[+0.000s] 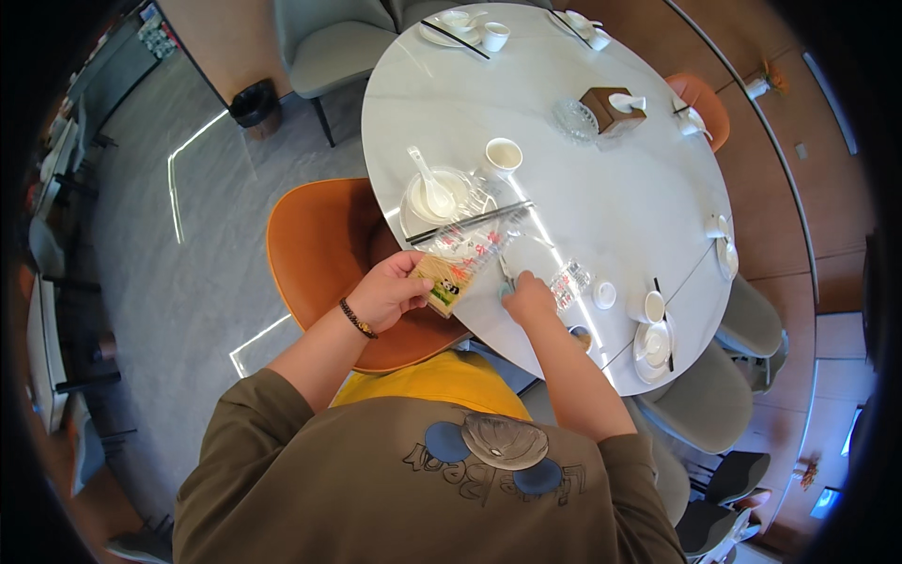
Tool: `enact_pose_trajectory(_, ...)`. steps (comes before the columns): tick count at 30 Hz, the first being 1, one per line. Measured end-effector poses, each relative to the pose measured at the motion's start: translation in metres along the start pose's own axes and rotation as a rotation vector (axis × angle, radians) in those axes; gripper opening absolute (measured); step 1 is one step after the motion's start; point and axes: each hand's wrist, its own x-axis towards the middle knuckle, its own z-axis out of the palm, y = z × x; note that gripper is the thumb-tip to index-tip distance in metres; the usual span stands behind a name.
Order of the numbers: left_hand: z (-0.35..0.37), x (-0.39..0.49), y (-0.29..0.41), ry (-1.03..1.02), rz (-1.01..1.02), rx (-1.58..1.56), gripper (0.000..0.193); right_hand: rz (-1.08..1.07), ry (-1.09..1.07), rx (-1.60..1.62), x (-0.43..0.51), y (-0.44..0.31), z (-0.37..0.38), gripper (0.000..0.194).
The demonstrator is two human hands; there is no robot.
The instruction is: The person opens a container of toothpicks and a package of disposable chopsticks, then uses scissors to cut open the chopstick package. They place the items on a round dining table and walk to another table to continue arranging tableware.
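My left hand (391,292) pinches a clear plastic packet (468,247) at its lower end. Thin tan sticks, apparently toothpicks (435,271), fill that end, which bears a panda picture; the limp upper part reaches over the table with red writing on it. Scissors (504,271) with a teal handle are in my right hand (530,299), blades pointing away from me beside the packet. To the right of that hand lies a piece of printed clear plastic (569,283), with a small round white lid (604,295) beyond it. My right forearm partly hides a small container (581,337) with tan contents.
On the round white table (613,204), a plate holds a bowl with a spoon (437,194); black chopsticks (468,223) lie nearby. A cup (504,155), glass ashtray (576,121) and tissue box (609,109) stand farther back. An orange chair (317,247) is at left.
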Motion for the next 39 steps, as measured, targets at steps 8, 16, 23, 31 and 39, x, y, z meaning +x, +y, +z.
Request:
enact_pose_trajectory(8,0.0,0.014,-0.001,-0.093,0.028,0.002,0.025,-0.174,0.146,-0.163,-0.003,0.031,0.027,0.027)
enact_pose_trajectory(16,0.017,0.008,0.008,-0.016,0.104,-0.185,0.03,-0.189,0.207,0.148,-0.01,0.035,0.001,0.033)
enact_pose_trajectory(23,0.0,0.026,-0.013,-0.079,0.088,-0.194,0.029,-0.305,0.202,1.249,-0.063,0.062,-0.091,0.044)
enact_pose_trajectory(31,0.014,0.025,-0.021,-0.14,-0.11,-0.29,0.024,-0.44,-0.175,1.203,-0.139,0.053,-0.164,0.041)
enact_pose_trajectory(39,0.018,0.034,-0.037,-0.057,-0.101,-0.337,0.026,-0.292,-0.364,0.333,-0.143,0.02,-0.189,0.032)
